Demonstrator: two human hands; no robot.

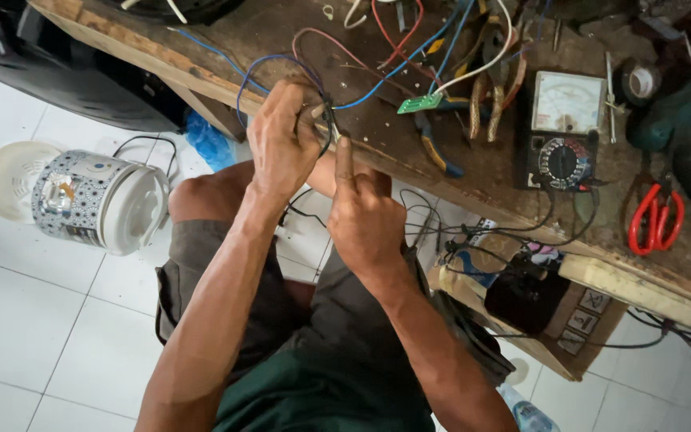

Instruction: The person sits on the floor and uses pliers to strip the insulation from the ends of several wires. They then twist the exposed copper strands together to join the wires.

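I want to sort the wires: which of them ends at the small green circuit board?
The white wire: it curves down to the small green circuit board, whereas the blue and red wires run past toward the hands.

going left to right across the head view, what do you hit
white rice cooker on the floor → blue bag → left hand → right hand, both on the dark wires → green circuit board → multimeter → red scissors

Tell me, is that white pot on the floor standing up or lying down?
Lying down. The patterned rice cooker rests on its side on the white tiled floor, its top facing right and its round bottom facing left.
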